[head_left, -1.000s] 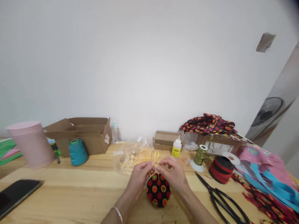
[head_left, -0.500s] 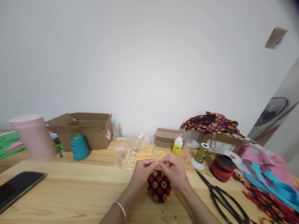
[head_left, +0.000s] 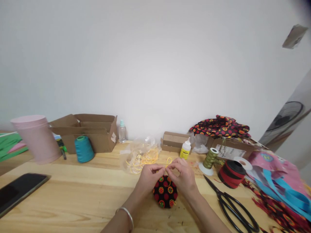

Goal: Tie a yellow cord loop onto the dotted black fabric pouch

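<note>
A yellow cord [head_left: 168, 160] forms a small loop that stands up above my fingertips. My left hand [head_left: 151, 177] pinches the cord from the left, with a bangle on that wrist. From the right, my right hand [head_left: 182, 176] pinches it too, its fingertips almost touching the left ones. Just below the hands is a round pouch-like piece of black fabric [head_left: 165, 194] with red dots and orange flowers. A bit of yellow cord crosses its top, and another small yellow end shows at its lower right edge. The exact knot between the fingertips is hidden.
Behind the hands lie a plastic bag of yellow cord [head_left: 143, 157] and a glue bottle [head_left: 185, 149]. Black scissors [head_left: 230, 204] and spools [head_left: 232, 174] are on the right. A phone [head_left: 21, 191], teal thread cone [head_left: 83, 149], pink bin [head_left: 37, 139] and cardboard box [head_left: 89, 129] stand left.
Both hands keep their pinch on the cord, and the right fingers have shifted slightly. The yellow loop leans a little more to the right. The camera view has tilted slightly.
</note>
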Motion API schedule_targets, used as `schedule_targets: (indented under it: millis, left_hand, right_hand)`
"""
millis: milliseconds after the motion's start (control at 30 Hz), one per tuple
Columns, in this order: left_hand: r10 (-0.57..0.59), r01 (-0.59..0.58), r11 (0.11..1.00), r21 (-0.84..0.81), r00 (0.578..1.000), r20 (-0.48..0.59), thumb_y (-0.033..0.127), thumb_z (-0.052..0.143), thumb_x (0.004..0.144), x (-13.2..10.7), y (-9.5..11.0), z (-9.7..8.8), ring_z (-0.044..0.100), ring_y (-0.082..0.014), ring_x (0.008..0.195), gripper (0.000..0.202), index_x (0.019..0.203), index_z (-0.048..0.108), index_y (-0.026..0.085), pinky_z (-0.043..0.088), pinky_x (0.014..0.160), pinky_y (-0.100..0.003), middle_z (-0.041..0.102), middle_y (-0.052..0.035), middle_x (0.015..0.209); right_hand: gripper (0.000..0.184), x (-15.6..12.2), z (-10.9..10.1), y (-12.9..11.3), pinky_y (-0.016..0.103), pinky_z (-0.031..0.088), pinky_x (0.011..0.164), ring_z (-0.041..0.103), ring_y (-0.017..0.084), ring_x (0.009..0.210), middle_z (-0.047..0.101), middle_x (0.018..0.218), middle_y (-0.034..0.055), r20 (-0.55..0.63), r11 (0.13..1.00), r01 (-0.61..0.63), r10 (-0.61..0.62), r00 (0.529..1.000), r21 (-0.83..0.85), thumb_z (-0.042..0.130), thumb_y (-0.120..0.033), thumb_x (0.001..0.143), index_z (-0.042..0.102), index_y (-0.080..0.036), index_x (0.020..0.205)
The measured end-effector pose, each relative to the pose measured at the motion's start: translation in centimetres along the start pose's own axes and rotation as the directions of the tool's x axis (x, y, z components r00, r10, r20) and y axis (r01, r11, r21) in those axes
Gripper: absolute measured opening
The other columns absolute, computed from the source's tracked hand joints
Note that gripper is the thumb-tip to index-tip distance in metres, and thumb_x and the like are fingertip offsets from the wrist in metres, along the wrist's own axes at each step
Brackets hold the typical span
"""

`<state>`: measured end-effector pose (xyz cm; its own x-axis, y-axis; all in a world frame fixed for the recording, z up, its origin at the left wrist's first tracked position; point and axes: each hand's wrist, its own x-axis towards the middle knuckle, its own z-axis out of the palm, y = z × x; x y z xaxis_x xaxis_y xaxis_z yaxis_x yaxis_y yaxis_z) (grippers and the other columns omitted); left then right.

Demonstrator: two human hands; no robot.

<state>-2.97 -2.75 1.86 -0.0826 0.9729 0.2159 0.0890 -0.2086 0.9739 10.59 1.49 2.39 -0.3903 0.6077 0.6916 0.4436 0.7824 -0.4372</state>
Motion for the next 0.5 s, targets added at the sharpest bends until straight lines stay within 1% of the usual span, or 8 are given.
schedule_targets:
  millis: [100, 167, 400, 500]
  left_hand:
    - [0.009, -0.009, 1.000, 0.015, 1.000, 0.007, 0.026, 0.052, 0.071, -0.03, 0.08, 0.01, 0.053, -0.0146, 0.063, 0.020, 0.062, 0.065, 0.014, 0.039, 0.061, -0.023, 0.063, -0.0013, 0.063]
    - [0.012, -0.012, 1.000, 0.023, 1.000, 0.014, 0.027, 0.052, 0.071, -0.05, 0.09, 0.04, 0.054, -0.0154, 0.065, 0.020, 0.063, 0.066, 0.014, 0.040, 0.062, -0.024, 0.064, -0.0022, 0.065]
    - [0.031, -0.032, 0.998, 0.057, 0.999, 0.023, 0.027, 0.051, 0.073, -0.09, 0.18, -0.05, 0.055, -0.0169, 0.070, 0.021, 0.067, 0.066, 0.014, 0.040, 0.065, -0.025, 0.065, -0.0040, 0.070]
    - [0.040, -0.041, 0.996, 0.079, 0.999, 0.015, 0.025, 0.052, 0.072, -0.07, 0.38, -0.12, 0.053, -0.0162, 0.068, 0.020, 0.063, 0.066, 0.014, 0.039, 0.065, -0.025, 0.064, -0.0031, 0.067]
  right_hand:
    - [0.009, 0.03, -0.08, -0.03, 0.024, 0.038, 0.058, 0.048, 0.016, 0.067, 0.054, 0.064, 0.0023, -0.003, 0.999, 0.019, -0.019, 1.000, -0.034, 0.054, -0.018, 0.071, 0.059, -0.018, 0.063]
    - [0.009, 0.05, -0.09, 0.00, 0.024, 0.038, 0.058, 0.048, 0.015, 0.066, 0.053, 0.064, 0.0021, 0.001, 0.999, 0.010, -0.010, 1.000, -0.036, 0.054, -0.018, 0.070, 0.058, -0.018, 0.063]
    - [0.009, 0.11, 0.02, 0.07, 0.024, 0.036, 0.058, 0.048, 0.015, 0.065, 0.053, 0.062, 0.0011, 0.034, 0.994, -0.103, 0.102, 0.994, 0.033, 0.054, -0.017, 0.069, 0.056, -0.018, 0.061]
    - [0.011, 0.11, 0.04, -0.15, 0.024, 0.035, 0.057, 0.047, 0.014, 0.063, 0.053, 0.061, 0.0010, 0.056, 0.989, -0.138, 0.135, 0.989, 0.051, 0.052, -0.018, 0.070, 0.055, -0.017, 0.060]
